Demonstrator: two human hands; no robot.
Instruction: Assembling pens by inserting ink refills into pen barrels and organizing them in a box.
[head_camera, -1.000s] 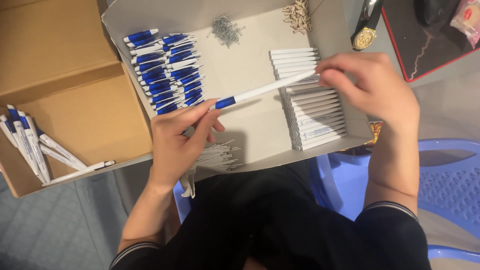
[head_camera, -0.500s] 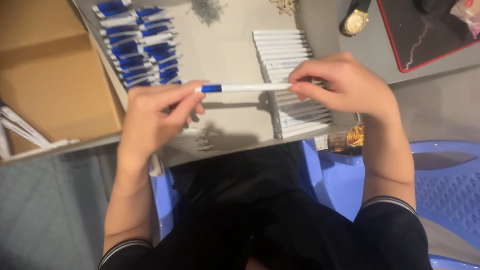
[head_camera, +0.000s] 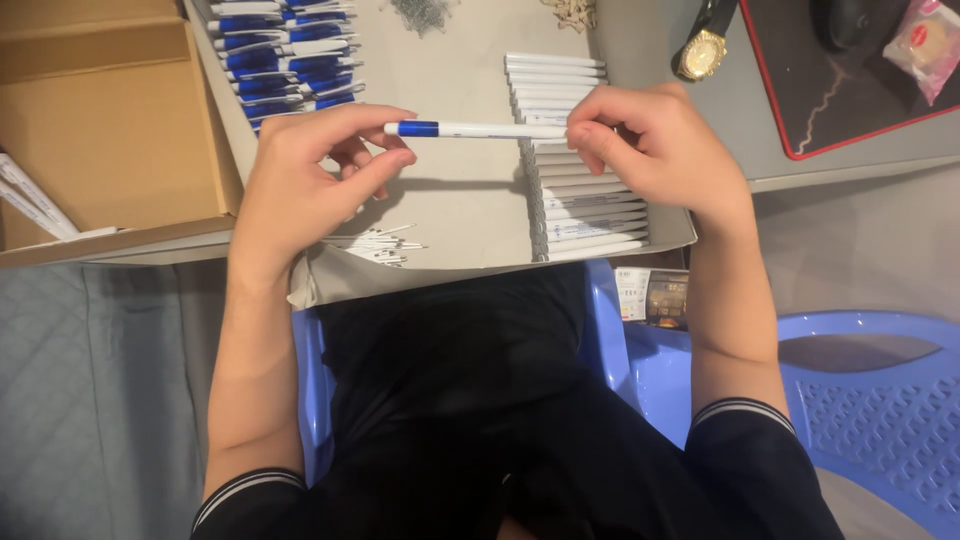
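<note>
A white pen with a blue end (head_camera: 480, 130) lies level between my two hands above a shallow grey cardboard tray (head_camera: 460, 215). My left hand (head_camera: 310, 175) pinches its blue end with thumb and fingers. My right hand (head_camera: 650, 150) grips the white end. Under my right hand a row of white pen barrels (head_camera: 590, 215) is stacked in the tray. Blue and white pen parts (head_camera: 285, 45) lie in rows at the tray's far left. A small heap of thin refills (head_camera: 375, 245) sits near the tray's front edge.
An open brown cardboard box (head_camera: 110, 130) with a few finished pens (head_camera: 35, 205) stands at the left. A gold wristwatch (head_camera: 705, 45) and a black mat with a red border (head_camera: 850, 90) lie on the grey table at the right. Blue plastic chairs (head_camera: 860, 400) stand below.
Both hands have brought the pen from a slant to level and closer to me. The view has tilted down, so the tray and box sit higher in the frame.
</note>
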